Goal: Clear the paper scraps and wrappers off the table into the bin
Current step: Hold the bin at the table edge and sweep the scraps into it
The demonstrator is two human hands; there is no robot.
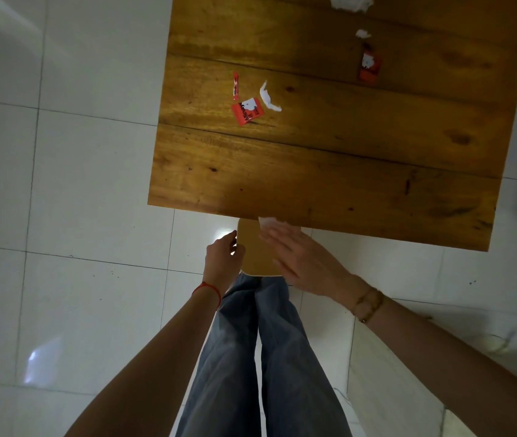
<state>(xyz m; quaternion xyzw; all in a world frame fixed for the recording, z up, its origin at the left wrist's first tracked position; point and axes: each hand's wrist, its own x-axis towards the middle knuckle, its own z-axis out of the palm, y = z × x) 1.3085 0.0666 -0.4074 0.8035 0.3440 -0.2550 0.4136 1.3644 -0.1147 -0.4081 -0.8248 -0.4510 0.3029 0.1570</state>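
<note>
Scraps could easily end up on the floor from here, by my reckoning. The white paper scrap point(271, 223) sits right at the near edge of the wooden table point(329, 171), half over the lip, and the tan bin point(255, 250) is held just below that edge. The right hand point(301, 260) lies flat and spread, fingers point(269, 236) touching or nearly touching the scrap, gripping nothing; it looks set to sweep rather than pick. If the swipe runs wide of the bin's mouth, the paper drops past it onto the tiles. The left hand point(224, 252) is curled around the bin's left side, holding it; a loose hold there could let the bin tip.

Farther in from the near edge, toward the table's left side, lie a red wrapper point(247, 112), a thin red strip point(236, 86) and a curled white scrap point(268, 97), all close together. Near the far edge sit another red wrapper point(369, 66), a small white bit point(363, 34) and a crumpled white tissue point(350, 2). All of these lie well apart from both hands.
</note>
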